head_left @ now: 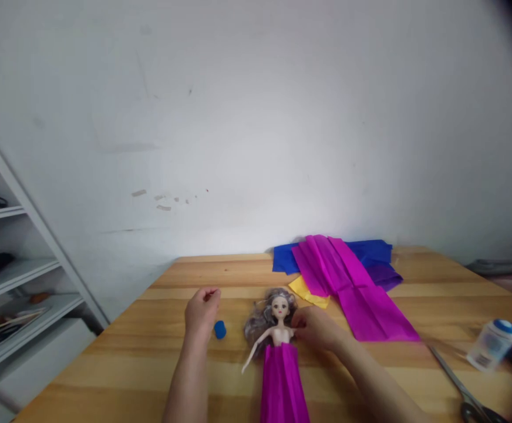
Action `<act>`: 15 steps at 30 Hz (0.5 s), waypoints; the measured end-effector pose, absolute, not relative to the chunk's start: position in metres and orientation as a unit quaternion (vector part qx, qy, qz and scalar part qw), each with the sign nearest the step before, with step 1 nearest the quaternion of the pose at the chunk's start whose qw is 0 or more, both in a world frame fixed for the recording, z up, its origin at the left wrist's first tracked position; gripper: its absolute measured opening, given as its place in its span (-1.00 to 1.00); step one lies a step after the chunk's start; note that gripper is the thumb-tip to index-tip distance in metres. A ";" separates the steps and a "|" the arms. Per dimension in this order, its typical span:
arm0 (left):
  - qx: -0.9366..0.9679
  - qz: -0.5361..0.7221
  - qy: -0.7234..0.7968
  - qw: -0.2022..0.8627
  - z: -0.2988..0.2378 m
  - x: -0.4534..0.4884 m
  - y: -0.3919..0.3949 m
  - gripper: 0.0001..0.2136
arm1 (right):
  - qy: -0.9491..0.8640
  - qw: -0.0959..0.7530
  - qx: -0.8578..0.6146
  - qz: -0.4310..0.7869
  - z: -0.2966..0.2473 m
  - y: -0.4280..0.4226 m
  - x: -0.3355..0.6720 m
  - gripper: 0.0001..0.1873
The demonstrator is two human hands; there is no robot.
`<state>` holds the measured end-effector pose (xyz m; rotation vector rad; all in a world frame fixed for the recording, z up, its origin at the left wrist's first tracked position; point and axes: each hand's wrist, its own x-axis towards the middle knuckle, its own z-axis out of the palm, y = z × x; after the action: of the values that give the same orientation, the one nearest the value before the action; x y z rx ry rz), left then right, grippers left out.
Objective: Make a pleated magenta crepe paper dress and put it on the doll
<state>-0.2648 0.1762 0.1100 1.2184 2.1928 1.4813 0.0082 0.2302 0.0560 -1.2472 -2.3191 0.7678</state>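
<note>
A doll (282, 335) with long greyish hair lies face up on the table, a magenta pleated paper skirt (283, 382) around its lower body. My right hand (315, 328) is at the doll's side, its fingers closed around the arm on that side, which they mostly hide. To the left, my left hand (202, 311) hovers over the wood with fingers curled together. Whatever those fingers hold, if anything, is hidden. Just right of that hand sits a small blue cap (220, 329), apart from it.
Magenta paper (361, 294) lies over blue paper (286, 258), purple paper (383, 276) and yellow paper (311, 292) at the back. On the right are a blue-topped glue bottle (490, 346) and scissors (461, 388). Shelves (27, 276) stand left of the table.
</note>
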 end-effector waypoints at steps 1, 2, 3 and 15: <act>0.430 0.495 0.747 0.110 0.109 -0.259 0.177 -0.79 | -0.832 0.196 -0.444 0.269 0.058 0.229 0.008 -0.88; 0.450 0.482 0.744 0.108 0.107 -0.251 0.179 -0.80 | -0.835 0.193 -0.443 0.264 0.060 0.227 0.008 -0.88; 0.475 0.467 0.738 0.110 0.104 -0.240 0.181 -0.82 | -0.837 0.190 -0.443 0.259 0.062 0.225 0.009 -0.88; 0.643 0.241 0.718 0.112 0.085 -0.178 0.213 -0.65 | -0.828 0.214 -0.496 0.153 0.075 0.254 0.022 -0.62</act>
<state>-0.1775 0.2129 0.0853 1.8866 2.1089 0.7080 0.0221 0.2535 0.0754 -1.3764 -2.2969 0.4250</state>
